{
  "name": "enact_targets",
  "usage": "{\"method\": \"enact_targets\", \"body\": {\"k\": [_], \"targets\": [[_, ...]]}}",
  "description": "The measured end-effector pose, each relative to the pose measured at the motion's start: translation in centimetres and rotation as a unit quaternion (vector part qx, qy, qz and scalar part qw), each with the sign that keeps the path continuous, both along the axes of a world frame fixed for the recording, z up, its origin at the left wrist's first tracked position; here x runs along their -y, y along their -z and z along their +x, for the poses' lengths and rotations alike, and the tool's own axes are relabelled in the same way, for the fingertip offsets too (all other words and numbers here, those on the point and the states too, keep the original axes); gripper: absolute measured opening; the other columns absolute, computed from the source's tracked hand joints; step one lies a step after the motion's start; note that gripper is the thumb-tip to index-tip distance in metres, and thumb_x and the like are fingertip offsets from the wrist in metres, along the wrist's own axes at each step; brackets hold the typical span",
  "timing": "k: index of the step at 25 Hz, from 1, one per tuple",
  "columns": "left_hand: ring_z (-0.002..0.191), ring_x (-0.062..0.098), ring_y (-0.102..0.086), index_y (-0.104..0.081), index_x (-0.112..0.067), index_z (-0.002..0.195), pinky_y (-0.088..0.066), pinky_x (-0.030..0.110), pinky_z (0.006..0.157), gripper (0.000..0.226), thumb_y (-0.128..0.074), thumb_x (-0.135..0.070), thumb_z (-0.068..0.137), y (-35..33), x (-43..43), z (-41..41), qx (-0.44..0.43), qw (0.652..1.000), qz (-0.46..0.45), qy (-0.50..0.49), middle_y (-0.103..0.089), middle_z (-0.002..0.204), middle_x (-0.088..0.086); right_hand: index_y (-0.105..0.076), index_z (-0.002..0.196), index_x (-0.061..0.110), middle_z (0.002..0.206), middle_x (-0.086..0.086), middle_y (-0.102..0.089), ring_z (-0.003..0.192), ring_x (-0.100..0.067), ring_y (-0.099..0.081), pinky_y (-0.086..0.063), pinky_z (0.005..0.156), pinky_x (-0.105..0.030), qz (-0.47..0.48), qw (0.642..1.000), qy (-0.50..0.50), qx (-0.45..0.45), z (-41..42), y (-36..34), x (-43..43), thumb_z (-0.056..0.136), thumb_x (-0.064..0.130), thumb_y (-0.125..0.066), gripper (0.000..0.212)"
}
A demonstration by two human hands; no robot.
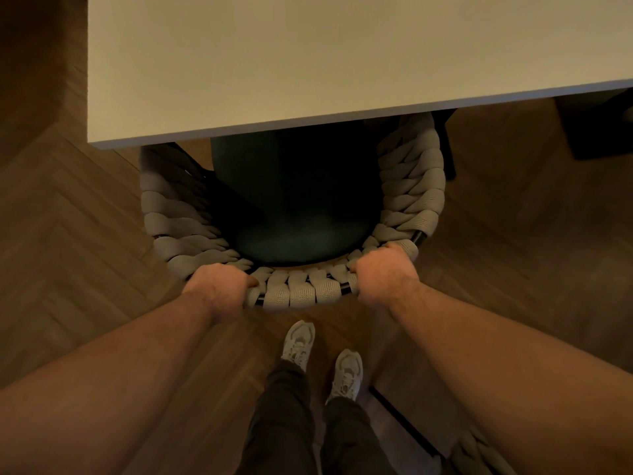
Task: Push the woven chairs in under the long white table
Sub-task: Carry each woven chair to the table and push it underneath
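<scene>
Left grip (219,286): you are clamping the back rail of the woven chair (411,186).
Right grip (385,269): clamping the same rail.
Seat (301,207): sitting partly under the desk (308,63).

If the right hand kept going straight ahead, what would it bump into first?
Probably the white table's near edge. The right hand grips the woven chair's back rim; the dark seat between looks lower, though height is unclear.
</scene>
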State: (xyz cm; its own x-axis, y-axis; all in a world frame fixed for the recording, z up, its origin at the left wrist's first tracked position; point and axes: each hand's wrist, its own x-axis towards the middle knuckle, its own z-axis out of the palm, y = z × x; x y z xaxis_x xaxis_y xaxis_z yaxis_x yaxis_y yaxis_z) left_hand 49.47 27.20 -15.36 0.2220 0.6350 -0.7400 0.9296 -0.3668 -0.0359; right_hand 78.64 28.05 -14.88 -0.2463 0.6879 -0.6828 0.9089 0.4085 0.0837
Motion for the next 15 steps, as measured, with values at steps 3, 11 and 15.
{"method": "enact_targets", "body": {"k": [3,11,15], "targets": [[0.090,0.014,-0.056,-0.057,-0.053,0.135,-0.048,0.034,0.079,0.043,-0.059,-0.034,0.096,0.3,0.3,0.5,0.004,1.000,0.000,-0.007,-0.061,0.102,-0.013,-0.068,0.112,0.035,0.098,0.006,-0.068,0.101,-0.020,-0.064,-0.038,0.107,-0.045,-0.002,1.000,0.009,0.003,0.5,0.3,0.2,0.094,0.043,-0.061,0.021],[0.099,0.014,-0.060,-0.057,-0.047,0.133,-0.051,0.037,0.090,0.043,-0.063,-0.029,0.095,-0.1,1.3,1.4,-0.001,1.000,0.005,-0.029,-0.064,0.108,-0.011,-0.057,0.144,0.029,0.144,-0.001,-0.061,0.140,-0.027,-0.049,-0.017,0.129,-0.054,0.047,0.997,0.037,-0.038,1.2,-0.1,2.4,0.100,0.041,-0.061,0.046],[0.094,0.014,-0.058,-0.059,-0.040,0.126,-0.051,0.035,0.087,0.038,-0.066,-0.033,0.089,-1.5,1.1,2.0,0.006,0.999,-0.025,-0.027,-0.061,0.103,-0.011,-0.047,0.156,0.025,0.159,-0.001,-0.049,0.154,-0.025,-0.032,-0.008,0.132,-0.050,0.063,0.982,0.122,-0.128,1.6,-1.5,4.9,0.102,0.028,-0.058,0.055]]}}
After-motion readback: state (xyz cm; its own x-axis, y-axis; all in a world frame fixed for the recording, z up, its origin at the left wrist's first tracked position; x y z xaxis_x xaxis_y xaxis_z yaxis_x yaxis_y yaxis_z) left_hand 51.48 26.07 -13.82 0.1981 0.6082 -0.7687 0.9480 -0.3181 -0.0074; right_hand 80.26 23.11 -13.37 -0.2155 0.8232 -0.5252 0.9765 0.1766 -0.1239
